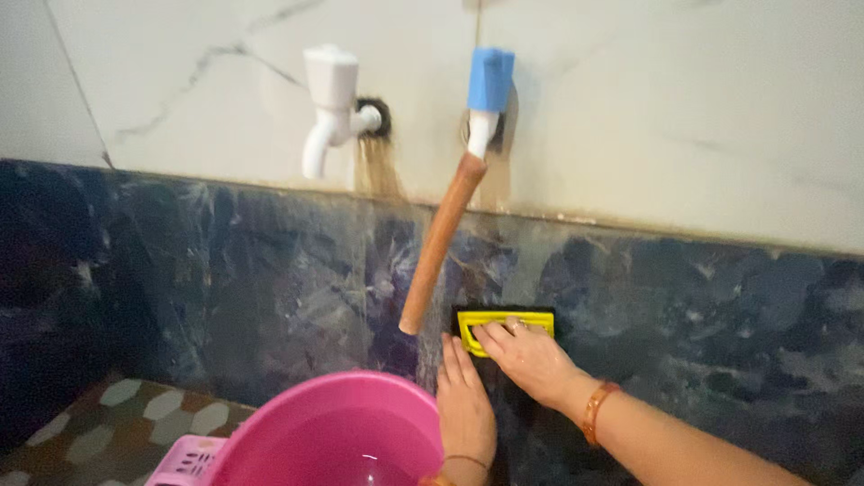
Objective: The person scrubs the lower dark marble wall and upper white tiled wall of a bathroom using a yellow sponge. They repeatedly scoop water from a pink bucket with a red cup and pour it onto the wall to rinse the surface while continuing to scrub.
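Both hands reach forward: right (531, 355) grips scrubber (504, 327), left (463, 396) flat on wall (684, 306).

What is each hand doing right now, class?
Left hand: open, flat against dark marble wall.
Right hand: gripping yellow-handled black scrubbing brush.

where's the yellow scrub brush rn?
Head view, lower centre-right: the yellow scrub brush is pressed against the dark marbled wall under the right hand, just right of the brown hose end and above the pink bucket.

the pink bucket (333, 432) is cut off by the lower edge.
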